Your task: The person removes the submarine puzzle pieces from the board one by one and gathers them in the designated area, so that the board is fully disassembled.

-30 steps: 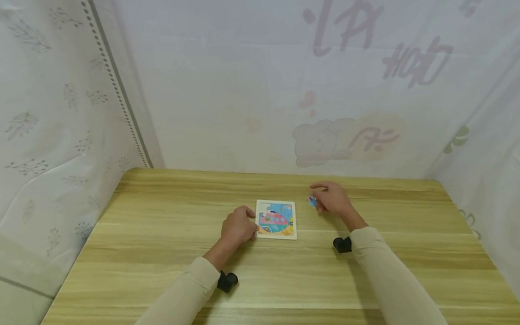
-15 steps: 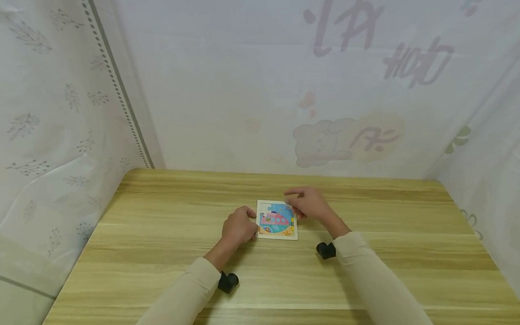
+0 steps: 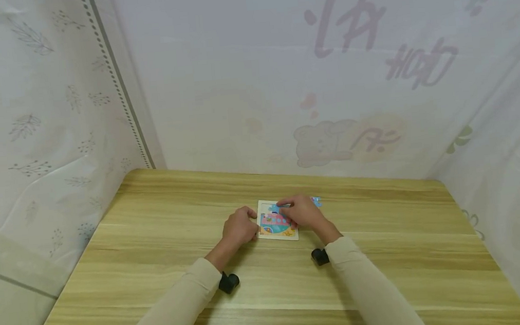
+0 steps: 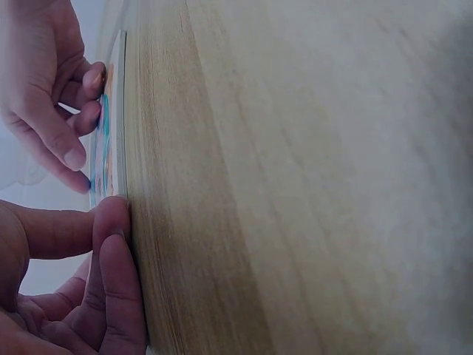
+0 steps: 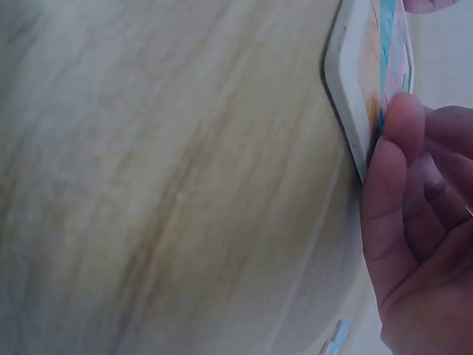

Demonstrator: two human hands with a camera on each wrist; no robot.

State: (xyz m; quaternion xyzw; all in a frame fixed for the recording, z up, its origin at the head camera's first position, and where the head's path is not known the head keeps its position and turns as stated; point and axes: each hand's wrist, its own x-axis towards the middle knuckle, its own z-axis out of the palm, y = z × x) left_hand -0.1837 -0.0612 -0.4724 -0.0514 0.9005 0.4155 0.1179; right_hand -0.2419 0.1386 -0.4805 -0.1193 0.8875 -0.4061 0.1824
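Observation:
A small square jigsaw puzzle (image 3: 278, 232) in a white frame lies flat on the table, showing a pink and teal submarine picture. Its upper left part has a pale gap. My left hand (image 3: 239, 225) grips the frame's left edge, thumb and fingers at the border, as the left wrist view shows (image 4: 111, 244). Over the puzzle's right half is my right hand (image 3: 302, 211), its fingertips touching the picture and hiding part of it. No piece can be made out between those fingers. One loose blue puzzle piece (image 3: 316, 202) lies on the table just right of that hand.
The wood-grain table (image 3: 271, 290) runs up to a pale printed curtain (image 3: 217, 94) at the back. More curtain hangs on the left and right sides. A black wrist camera (image 3: 228, 282) sits under the left sleeve, and another black camera (image 3: 320, 257) under the right.
My right hand has moved left from the loose blue piece onto the puzzle. That piece, between its fingers earlier, now lies on the table. My left hand stays at the frame.

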